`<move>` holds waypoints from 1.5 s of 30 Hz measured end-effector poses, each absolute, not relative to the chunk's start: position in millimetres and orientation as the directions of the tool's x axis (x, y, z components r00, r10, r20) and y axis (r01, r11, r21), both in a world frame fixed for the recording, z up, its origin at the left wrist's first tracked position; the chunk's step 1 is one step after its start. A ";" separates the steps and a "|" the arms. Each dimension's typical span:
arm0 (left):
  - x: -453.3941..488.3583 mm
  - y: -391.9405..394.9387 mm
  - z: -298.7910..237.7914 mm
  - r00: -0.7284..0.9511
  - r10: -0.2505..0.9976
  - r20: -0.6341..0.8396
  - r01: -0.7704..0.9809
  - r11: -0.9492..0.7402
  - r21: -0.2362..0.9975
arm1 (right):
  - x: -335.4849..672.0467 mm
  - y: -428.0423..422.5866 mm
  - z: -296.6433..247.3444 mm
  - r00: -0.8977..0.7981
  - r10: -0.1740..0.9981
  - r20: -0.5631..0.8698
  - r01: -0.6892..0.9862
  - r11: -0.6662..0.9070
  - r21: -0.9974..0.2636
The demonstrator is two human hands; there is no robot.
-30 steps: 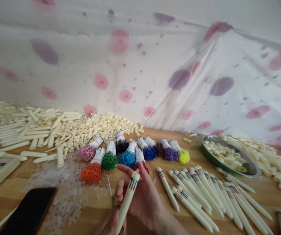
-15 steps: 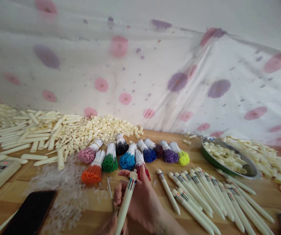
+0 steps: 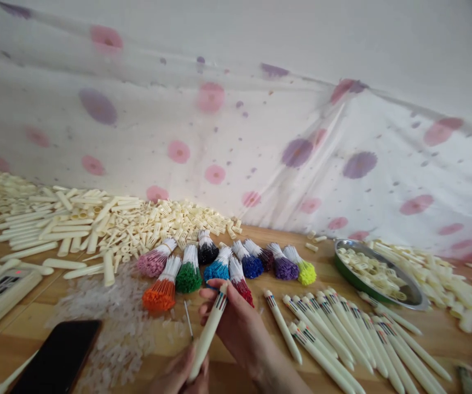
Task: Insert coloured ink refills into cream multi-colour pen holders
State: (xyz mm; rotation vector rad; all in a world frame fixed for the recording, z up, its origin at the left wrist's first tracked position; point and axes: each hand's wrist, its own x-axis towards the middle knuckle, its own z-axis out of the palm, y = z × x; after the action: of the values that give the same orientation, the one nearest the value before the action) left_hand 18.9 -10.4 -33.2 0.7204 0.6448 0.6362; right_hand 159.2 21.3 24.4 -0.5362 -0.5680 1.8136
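Note:
A cream multicolour pen point(image 3: 207, 339) slants upward in front of me, with coloured sliders near its top. My left hand point(image 3: 180, 372) grips its lower end. Around the upper end, the fingers of my right hand point(image 3: 244, 331) are closed, thumb near the tip. A thin white refill point(image 3: 189, 320) with a dark end lies just left of the pen. Beyond my hands stand refill bundles, among them orange point(image 3: 160, 295), green point(image 3: 189, 276), red point(image 3: 241, 284) and yellow point(image 3: 305, 272). To the right lie several similar pens point(image 3: 330, 328), side by side.
Cream pen barrels and small parts point(image 3: 96, 219) are heaped at the back left. A green-sided metal dish point(image 3: 353, 282) holds cream pieces, with more parts point(image 3: 445, 290) behind. Clear plastic bits point(image 3: 108, 328), a black phone point(image 3: 55, 355) and a cream device point(image 3: 6, 295) occupy the left.
My right fingers have closed in on the pen's top, where they were more spread before. My left hand and the pen's lower end show more fully. The view has tilted slightly.

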 end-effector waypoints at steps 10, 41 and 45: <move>22.6 -25.5 -42.9 0.087 0.994 -0.068 0.172 0.052 0.984 | 147.7 13.5 21.1 -0.144 0.985 -0.090 -0.696 -0.166 -0.699; -147.7 110.7 37.2 0.111 0.944 0.310 0.819 -0.264 0.510 | 255.1 22.9 -10.2 -0.023 0.880 0.475 0.916 0.210 -0.343; -158.1 118.9 23.0 0.299 0.926 0.231 0.863 -0.366 0.350 | 209.4 7.1 -16.7 -0.213 0.873 0.439 0.863 0.379 -0.335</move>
State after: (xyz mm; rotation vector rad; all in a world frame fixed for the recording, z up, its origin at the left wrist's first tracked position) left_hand -158.1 118.9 23.0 2.3993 1.6681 0.5958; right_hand 209.4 7.1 -16.7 -1.4878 -2.0788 0.0235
